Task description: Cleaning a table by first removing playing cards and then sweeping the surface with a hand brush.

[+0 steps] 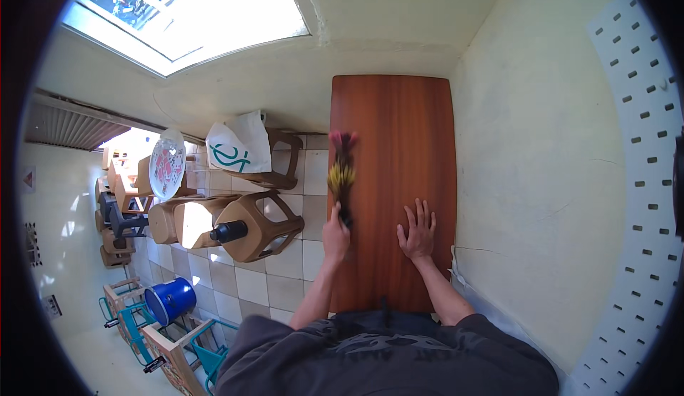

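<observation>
At the left edge of the reddish-brown wooden table [395, 145], my left hand [336, 234] grips the dark lower end of a colourful bunch [342, 177], perhaps dried or artificial flowers. Its tip is pink-red and its middle yellow, with dark parts between; it is blurred, so the details cannot be told. The bunch points away from me, over the table's edge. My right hand [419, 234] lies palm down on the right part of the tabletop, fingers spread, holding nothing.
A pale wall borders the table on the right and at its far end. Left of it, on the tiled floor, stand brown plastic stools [256, 230], one bearing a black bottle [228, 231] and another a white bag [240, 145]. A blue drum [171, 301] stands at the lower left.
</observation>
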`<action>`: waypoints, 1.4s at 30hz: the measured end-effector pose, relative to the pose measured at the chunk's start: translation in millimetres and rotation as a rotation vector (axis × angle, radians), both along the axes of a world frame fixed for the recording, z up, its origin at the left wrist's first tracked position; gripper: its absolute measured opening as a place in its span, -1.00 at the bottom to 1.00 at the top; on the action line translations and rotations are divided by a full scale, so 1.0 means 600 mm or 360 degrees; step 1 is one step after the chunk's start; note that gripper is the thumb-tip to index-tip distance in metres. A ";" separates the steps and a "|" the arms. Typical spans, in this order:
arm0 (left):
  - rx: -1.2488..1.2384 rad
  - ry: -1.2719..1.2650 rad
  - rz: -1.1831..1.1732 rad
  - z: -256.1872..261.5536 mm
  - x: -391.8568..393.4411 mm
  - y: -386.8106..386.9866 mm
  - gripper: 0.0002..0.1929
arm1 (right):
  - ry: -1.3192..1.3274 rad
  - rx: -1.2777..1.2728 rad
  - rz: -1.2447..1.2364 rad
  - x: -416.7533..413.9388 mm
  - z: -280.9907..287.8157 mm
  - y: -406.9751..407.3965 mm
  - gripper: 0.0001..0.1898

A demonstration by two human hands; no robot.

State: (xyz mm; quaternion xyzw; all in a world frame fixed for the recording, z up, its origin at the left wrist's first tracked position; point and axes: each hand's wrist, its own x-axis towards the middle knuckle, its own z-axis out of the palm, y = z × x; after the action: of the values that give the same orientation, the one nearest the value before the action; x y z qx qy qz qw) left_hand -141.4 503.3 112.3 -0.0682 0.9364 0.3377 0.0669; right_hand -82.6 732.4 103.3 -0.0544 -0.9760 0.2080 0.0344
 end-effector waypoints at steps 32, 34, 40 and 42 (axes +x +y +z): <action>-0.0006 -0.0078 -0.0001 0.020 0.170 -0.029 -0.59 | 0.0029 0.0035 -0.0001 0.006 -0.002 0.002 -0.39; 0.0069 -0.0074 -0.0034 0.020 0.205 -0.031 -0.60 | 0.0024 0.0067 0.0003 0.013 -0.001 0.000 -0.39; 0.0027 0.0005 -0.0001 -0.010 0.038 -0.004 -0.57 | -0.0080 0.0106 -0.0077 0.060 -0.001 -0.021 -0.34; 0.0005 0.0061 -0.0006 -0.008 -0.044 -0.002 -0.58 | -0.0119 0.0032 -0.0069 0.082 -0.004 -0.030 -0.32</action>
State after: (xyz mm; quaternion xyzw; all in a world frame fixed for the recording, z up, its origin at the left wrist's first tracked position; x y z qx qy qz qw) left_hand -167.5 502.2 107.4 -0.0598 0.9371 0.3402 0.0498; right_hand -33.7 714.4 100.8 -0.0831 -0.9772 0.1951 0.0029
